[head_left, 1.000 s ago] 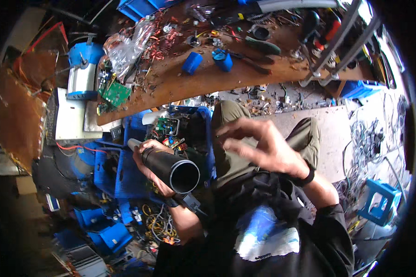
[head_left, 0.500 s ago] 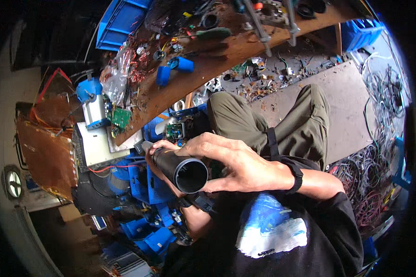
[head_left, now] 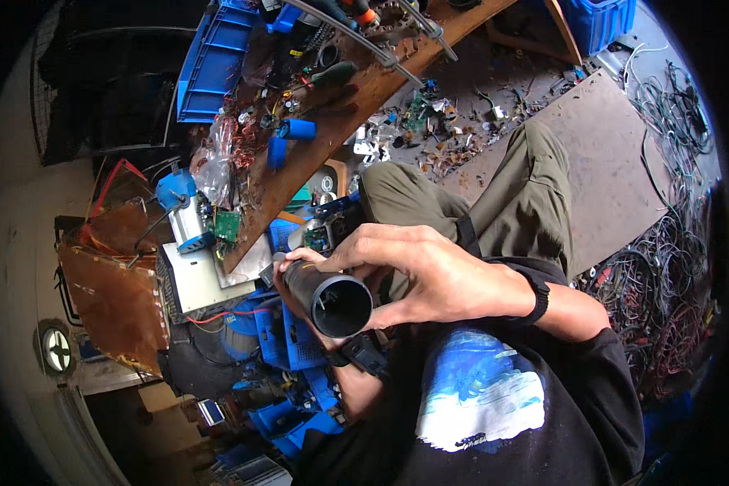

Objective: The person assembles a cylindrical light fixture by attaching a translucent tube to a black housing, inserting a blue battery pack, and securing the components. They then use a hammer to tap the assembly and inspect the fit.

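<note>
A black cylindrical tube [head_left: 306,285] is held in front of my chest, its round open end tilted up toward me. Something small and pale shows just inside the rim; deeper down it is dark. My left hand [head_left: 300,256] wraps the tube from the left and underneath, partly hidden behind it. Across the open end from the right comes my right hand [head_left: 429,271], fingers arched over the far side and thumb at the near right rim. A grey piece juts out beyond my left fingers; I cannot tell whether it belongs to the tube.
To the left, a wooden bench [head_left: 300,166] carries two blue cylinders [head_left: 297,130], wire scraps and a blue crate [head_left: 219,65]. Blue bins [head_left: 300,421] stand at lower left. Electronic scraps [head_left: 437,121] litter the floor beyond my knees; tangled cables [head_left: 664,283] lie at right.
My view has shifted, so the surroundings sit differently in the picture. Both hands stay on the tube, whose open end now faces me slightly more and shows the pale bit inside.
</note>
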Tool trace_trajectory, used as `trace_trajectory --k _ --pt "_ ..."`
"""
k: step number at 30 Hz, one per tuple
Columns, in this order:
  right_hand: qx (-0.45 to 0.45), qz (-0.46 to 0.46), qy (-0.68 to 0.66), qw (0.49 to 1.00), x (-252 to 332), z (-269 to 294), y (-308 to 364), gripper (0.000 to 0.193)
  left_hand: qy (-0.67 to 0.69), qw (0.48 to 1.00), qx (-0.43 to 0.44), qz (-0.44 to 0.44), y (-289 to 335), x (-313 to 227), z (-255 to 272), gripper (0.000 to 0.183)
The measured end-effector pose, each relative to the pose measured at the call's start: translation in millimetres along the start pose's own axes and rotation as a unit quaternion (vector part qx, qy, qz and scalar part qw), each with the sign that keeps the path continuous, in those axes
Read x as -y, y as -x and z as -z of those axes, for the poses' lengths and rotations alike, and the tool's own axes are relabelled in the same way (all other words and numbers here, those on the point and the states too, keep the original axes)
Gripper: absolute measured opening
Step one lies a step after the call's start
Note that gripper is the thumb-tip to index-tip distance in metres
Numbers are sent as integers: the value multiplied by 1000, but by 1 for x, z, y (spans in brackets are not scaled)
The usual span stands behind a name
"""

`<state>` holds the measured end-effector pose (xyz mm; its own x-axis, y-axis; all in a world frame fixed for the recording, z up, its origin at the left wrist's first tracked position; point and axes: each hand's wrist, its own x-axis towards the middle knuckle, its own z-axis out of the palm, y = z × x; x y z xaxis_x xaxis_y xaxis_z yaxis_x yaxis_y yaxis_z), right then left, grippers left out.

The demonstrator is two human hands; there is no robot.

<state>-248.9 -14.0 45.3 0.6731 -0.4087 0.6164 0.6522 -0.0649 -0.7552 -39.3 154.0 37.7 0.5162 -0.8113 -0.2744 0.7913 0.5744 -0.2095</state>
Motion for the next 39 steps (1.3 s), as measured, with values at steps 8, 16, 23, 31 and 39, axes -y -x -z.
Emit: trace_trajectory --k 8,16,23,31,39 --pt "22 31 -23 999 13 -22 35 64 -63 987 137 50 47 -13 15 14" --pt "79 87 48 992 33 -40 51 73 72 994 74 31 78 5 19 8" --pt "117 123 52 984 53 -59 63 76 -41 994 95 31 108 -11 25 9" --pt "154 167 69 971 74 -81 75 58 -105 982 160 2 150 -20 14 10" --pt "194 167 82 963 79 -113 86 63 43 973 222 54 183 15 29 5"
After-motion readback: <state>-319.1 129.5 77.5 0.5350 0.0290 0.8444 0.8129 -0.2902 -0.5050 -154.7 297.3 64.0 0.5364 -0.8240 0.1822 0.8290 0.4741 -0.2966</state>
